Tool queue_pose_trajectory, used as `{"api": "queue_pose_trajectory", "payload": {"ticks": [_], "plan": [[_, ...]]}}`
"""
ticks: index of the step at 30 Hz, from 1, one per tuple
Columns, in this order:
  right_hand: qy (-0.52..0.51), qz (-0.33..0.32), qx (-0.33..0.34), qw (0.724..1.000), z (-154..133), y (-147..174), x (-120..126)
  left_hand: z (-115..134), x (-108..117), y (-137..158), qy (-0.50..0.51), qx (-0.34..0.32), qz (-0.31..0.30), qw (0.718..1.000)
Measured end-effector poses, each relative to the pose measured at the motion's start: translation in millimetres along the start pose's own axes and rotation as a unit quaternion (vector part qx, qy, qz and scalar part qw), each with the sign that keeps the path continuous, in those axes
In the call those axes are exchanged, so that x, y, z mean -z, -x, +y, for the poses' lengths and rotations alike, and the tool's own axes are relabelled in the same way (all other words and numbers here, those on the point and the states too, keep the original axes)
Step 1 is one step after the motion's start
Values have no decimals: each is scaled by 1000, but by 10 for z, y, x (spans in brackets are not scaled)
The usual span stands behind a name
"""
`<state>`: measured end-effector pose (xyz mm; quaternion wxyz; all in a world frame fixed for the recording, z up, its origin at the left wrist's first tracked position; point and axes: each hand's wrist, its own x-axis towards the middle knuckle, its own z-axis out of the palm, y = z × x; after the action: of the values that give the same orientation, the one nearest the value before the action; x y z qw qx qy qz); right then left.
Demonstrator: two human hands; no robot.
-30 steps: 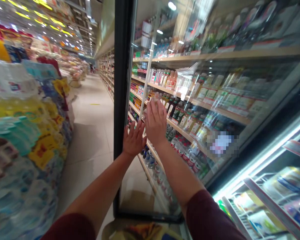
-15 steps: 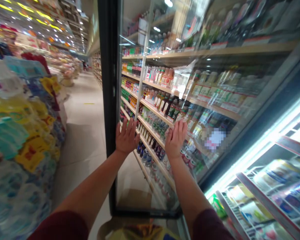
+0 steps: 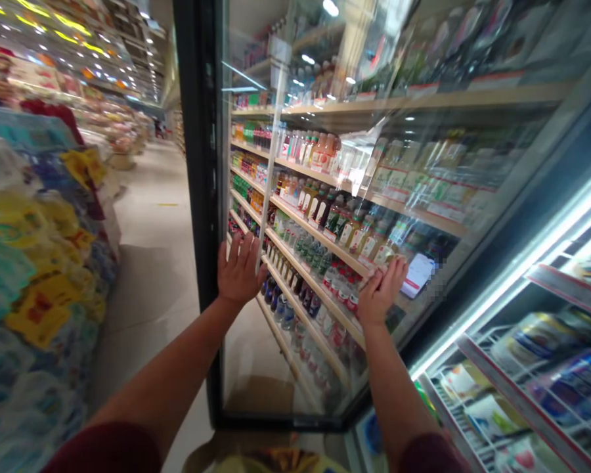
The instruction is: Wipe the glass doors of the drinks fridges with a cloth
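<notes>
My left hand (image 3: 240,268) lies flat with spread fingers on the open glass fridge door (image 3: 256,387), close to its black outer frame. My right hand (image 3: 381,292) presses on the same pane farther right, its fingers together over a pale, crumpled cloth (image 3: 367,279) that is mostly hidden. Just right of these fingers is a white sticker (image 3: 417,274) on the glass. Rows of bottles show in the pane, behind or reflected in it; I cannot tell which.
Lit fridge shelves (image 3: 526,394) with packaged drinks stand on the right beside the door's hinge side. Stacked bottle packs (image 3: 44,282) with yellow signs line the left. Between them runs a pale aisle floor (image 3: 148,263). Something yellow (image 3: 276,462) sits low in front.
My right hand has slid right and slightly down across the glass, up to the sticker. My left hand stays on the door near the frame, while the view has shifted a little.
</notes>
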<state>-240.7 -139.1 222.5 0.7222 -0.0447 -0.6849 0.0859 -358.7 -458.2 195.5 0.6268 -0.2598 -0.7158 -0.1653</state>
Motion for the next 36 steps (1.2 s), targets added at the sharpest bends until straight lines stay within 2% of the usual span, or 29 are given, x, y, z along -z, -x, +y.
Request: {"api": "queue_pose_trajectory", "payload": {"ticks": [2,5,7,9,13,14,16,18,21,23,25,28,30,34,36], "plan": [[3,1,-29,1000,144,-229,33,1,-7,-4,-9,0,4,1000],[13,38,-91,995,381,-678,71,2,-16,-9,-10,7,2,1000],[24,46,-107,993,498,-724,118,1,-20,-10,-12,1,5,1000],[40,36,-116,992,557,-468,184,1,-23,-9,-12,-6,14,1000],[71,45,-171,982,535,310,280,3,-30,4,10,15,4,1000],[74,51,-182,979,515,396,281,4,-31,6,17,21,0,1000],[74,51,-192,977,466,354,253,7,-27,8,17,22,-3,1000],[59,27,-175,982,399,127,198,11,-17,3,1,18,0,1000],[21,-26,-94,995,230,-101,109,24,8,-12,-12,10,1,1000],[11,-42,-35,998,66,20,64,36,28,-22,-15,-2,8,1000],[11,-52,12,999,-119,289,28,48,47,-28,-18,-12,15,1000],[5,-67,50,996,-402,549,-43,54,65,-25,-13,-12,10,1000],[-10,-66,68,995,-579,455,-114,51,67,-17,-13,-7,-1,1000],[-48,-89,109,989,-847,43,-258,41,58,1,-16,4,-10,1000],[-51,-99,115,987,-920,47,-284,42,56,10,-8,5,-8,1000]]}}
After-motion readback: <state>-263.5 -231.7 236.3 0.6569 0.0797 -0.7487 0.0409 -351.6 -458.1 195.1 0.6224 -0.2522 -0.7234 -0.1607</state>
